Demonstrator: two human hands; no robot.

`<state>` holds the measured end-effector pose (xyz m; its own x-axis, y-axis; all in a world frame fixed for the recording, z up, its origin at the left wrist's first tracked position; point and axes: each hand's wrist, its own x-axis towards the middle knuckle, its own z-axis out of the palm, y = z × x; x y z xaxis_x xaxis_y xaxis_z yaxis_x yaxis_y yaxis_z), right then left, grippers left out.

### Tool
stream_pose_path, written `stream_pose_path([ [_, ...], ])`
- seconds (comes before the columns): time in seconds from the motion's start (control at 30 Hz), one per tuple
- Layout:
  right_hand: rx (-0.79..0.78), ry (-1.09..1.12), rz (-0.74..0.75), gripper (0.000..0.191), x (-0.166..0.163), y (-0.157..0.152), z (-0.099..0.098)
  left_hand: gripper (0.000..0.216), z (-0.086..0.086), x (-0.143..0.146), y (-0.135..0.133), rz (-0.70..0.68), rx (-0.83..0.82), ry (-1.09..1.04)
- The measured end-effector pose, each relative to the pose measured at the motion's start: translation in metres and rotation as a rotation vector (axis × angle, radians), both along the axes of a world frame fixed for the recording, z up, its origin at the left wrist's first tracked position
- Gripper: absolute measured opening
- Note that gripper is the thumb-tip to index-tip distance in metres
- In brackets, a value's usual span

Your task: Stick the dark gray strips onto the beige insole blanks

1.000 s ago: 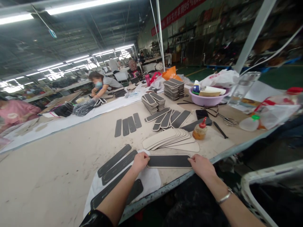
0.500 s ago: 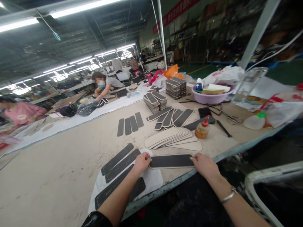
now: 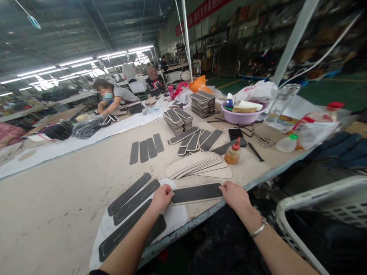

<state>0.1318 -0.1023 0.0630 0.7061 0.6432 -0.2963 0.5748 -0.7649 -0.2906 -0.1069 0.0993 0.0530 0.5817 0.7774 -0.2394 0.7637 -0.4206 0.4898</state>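
Note:
A long dark strip with a pale border and rounded corners (image 3: 197,193) is stretched between my two hands at the table's front edge. My left hand (image 3: 162,198) pinches its left end, and my right hand (image 3: 235,194) pinches its right end. Under my left forearm lies a white sheet (image 3: 178,217) bearing several glossy dark strips (image 3: 134,202), partly hidden by the arm. Just beyond the held piece, a fan of pale strips (image 3: 195,164) overlaps on the table. Behind that fan, finished-looking bordered strips (image 3: 195,140) lie in a loose heap.
Stacks of bordered strips (image 3: 178,120) stand farther back. Right of the pale fan are a red-capped glue bottle (image 3: 232,152), a black pen-like tool (image 3: 255,152), scissors (image 3: 265,141) and a purple basin (image 3: 241,116). A white plastic basket (image 3: 323,198) sits at lower right. A masked co-worker (image 3: 114,95) leans over the far table.
My view has swung to the right, so everything appears shifted left. Both hands still grip the bordered strip, which looks slightly more tilted, its right end higher.

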Motion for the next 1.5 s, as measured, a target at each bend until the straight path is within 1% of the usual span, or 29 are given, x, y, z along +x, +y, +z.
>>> stream_pose_path([
  [0.17,-0.012,-0.014,0.008,0.029,-0.002,0.001,0.003,0.008,0.0,0.002,-0.002,-0.01,0.022,0.047],
  [0.3,-0.021,-0.033,0.012,0.029,-0.002,0.001,0.002,0.014,0.003,0.004,-0.004,-0.015,0.063,0.101],
  [0.37,-0.012,-0.038,0.016,0.028,-0.002,0.0,0.0,0.017,0.01,0.004,-0.003,-0.043,0.08,0.129],
  [0.43,0.002,-0.037,0.022,0.028,0.0,0.0,-0.002,0.013,0.02,0.005,0.0,-0.085,0.102,0.155],
  [0.5,0.014,-0.033,0.031,0.028,0.001,-0.001,-0.005,0.009,0.031,0.009,0.0,-0.101,0.158,0.171],
  [0.57,0.022,-0.032,0.036,0.028,0.002,-0.001,-0.008,0.015,0.039,0.018,-0.005,-0.136,0.24,0.143],
  [0.6,0.024,-0.03,0.038,0.027,0.002,-0.002,-0.008,0.018,0.041,0.024,-0.009,-0.182,0.269,0.094],
  [0.63,0.024,-0.03,0.039,0.027,0.002,-0.002,-0.009,0.019,0.04,0.032,-0.014,-0.242,0.283,0.027],
  [0.7,0.019,-0.03,0.039,0.027,0.002,-0.002,-0.009,0.018,0.032,0.049,-0.025,-0.359,0.271,-0.107],
  [0.73,0.016,-0.031,0.039,0.027,0.002,-0.002,-0.008,0.017,0.026,0.057,-0.031,-0.394,0.254,-0.159],
  [0.8,0.02,-0.031,0.036,0.026,0.001,-0.003,-0.008,0.015,0.013,0.07,-0.041,-0.419,0.234,-0.213],
  [0.9,0.042,-0.029,0.033,0.026,0.001,-0.003,-0.006,0.013,-0.003,0.079,-0.048,-0.398,0.23,-0.263],
  [1.0,0.046,-0.03,0.029,0.026,0.001,-0.003,-0.004,0.011,-0.011,0.079,-0.048,-0.349,0.233,-0.295],
  [1.2,0.033,-0.042,0.027,0.026,0.0,-0.003,-0.004,0.009,-0.017,0.078,-0.049,-0.29,0.235,-0.337],
  [1.5,-0.006,-0.041,0.026,0.027,-0.002,-0.002,-0.005,0.011,-0.021,0.078,-0.052,-0.255,0.228,-0.382],
])
